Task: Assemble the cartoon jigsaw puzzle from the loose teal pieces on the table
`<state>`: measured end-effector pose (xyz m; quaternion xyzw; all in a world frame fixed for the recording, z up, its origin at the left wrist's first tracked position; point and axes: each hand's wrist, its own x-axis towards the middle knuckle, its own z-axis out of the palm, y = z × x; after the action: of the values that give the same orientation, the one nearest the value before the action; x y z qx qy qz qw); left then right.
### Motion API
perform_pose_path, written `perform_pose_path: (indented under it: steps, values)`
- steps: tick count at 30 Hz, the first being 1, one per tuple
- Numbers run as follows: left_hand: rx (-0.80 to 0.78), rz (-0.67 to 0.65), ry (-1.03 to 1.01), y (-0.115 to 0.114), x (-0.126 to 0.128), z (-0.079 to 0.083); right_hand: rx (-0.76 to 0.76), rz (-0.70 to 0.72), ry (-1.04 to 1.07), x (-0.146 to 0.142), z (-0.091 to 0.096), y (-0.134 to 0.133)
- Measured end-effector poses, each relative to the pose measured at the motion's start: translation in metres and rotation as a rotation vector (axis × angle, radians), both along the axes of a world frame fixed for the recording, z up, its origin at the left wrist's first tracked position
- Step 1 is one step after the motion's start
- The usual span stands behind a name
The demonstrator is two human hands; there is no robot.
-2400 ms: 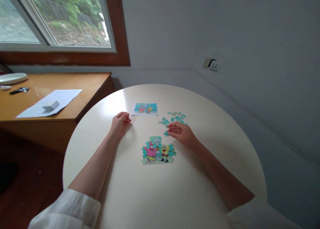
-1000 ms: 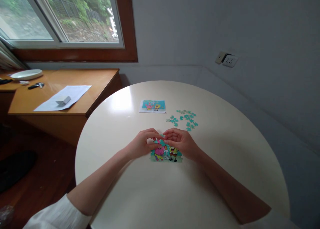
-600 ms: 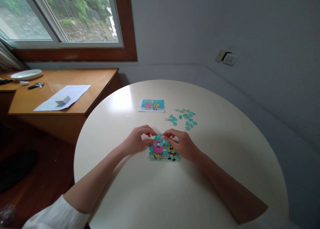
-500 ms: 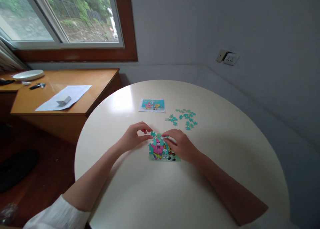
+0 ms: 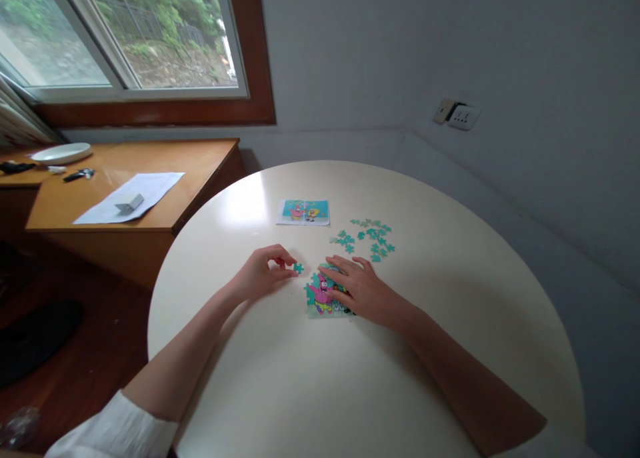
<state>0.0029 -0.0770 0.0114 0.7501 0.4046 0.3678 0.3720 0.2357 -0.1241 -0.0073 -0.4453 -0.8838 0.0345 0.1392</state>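
Note:
My left hand (image 5: 265,270) pinches a small teal puzzle piece (image 5: 299,269) between thumb and fingertips, just off the upper left corner of the partly joined jigsaw puzzle (image 5: 317,305). The puzzle lies flat and shows a pink starfish character at its left. My right hand (image 5: 367,288) rests on it with fingers stretched out, covering much of its right side. Beyond the right hand, several loose puzzle pieces (image 5: 376,234) in teal and pale green are scattered. A picture card (image 5: 304,212) with the same cartoon characters lies farther back.
The round white table (image 5: 430,391) holds all of this. To the left stands a wooden desk (image 5: 200,161) with a sheet of paper (image 5: 157,185), a small white block (image 5: 130,203) and a white plate (image 5: 61,153). A window and walls lie behind.
My left hand has drawn the teal piece a little left, away from the puzzle. The puzzle has shifted slightly right, and my right hand's fingers have spread flatter over it.

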Motion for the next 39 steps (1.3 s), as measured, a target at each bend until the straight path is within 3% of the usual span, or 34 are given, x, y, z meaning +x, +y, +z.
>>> perform_pose_path:
  steps: [12,22,39]
  values:
    - [-0.078,-0.107,0.161,-0.006,0.007,-0.004,-0.062,-0.047,-0.018,0.007,-0.001,0.005]
    - [0.085,-0.112,0.373,-0.008,0.01,-0.001,-0.086,-0.051,-0.023,0.006,0.0,0.006]
    - [0.027,-0.185,0.487,-0.01,0.013,0.002,-0.071,-0.053,-0.055,0.005,0.004,0.004]
